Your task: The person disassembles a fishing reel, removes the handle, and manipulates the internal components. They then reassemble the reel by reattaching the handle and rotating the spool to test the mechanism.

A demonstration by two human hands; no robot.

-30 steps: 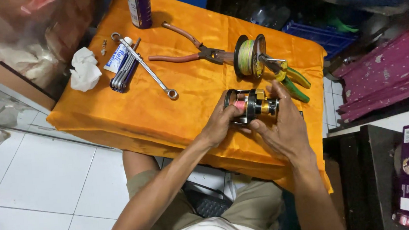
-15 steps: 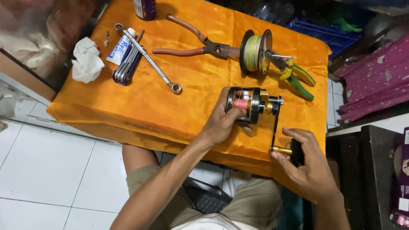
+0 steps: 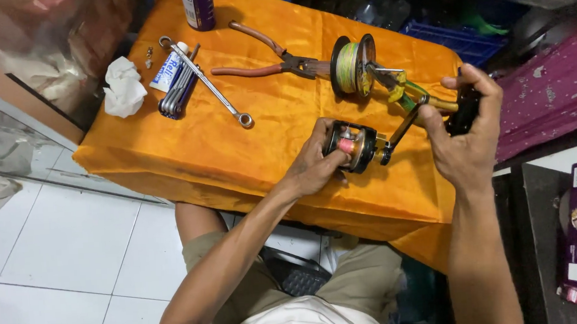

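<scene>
reel: baitcasting fishing reel [image 3: 354,147] right of centre on the orange cloth [image 3: 186,149] | left hand [image 3: 314,165] — wrapped round its body | right hand [image 3: 468,136] pinching the crank handle [image 3: 462,110], swung from lower right up to mid-right (half a turn) — cranking under way

on the orange cloth [image 3: 280,142]: one fishing reel [image 3: 355,147] near 4 o'clock, one line spool [image 3: 351,66] at 1 o'clock, two pliers [image 3: 264,55], one combination wrench [image 3: 209,86], one tube [image 3: 168,72], one crumpled tissue [image 3: 123,87] at 10 o'clock, one can [image 3: 198,6] at 12 o'clock.
</scene>
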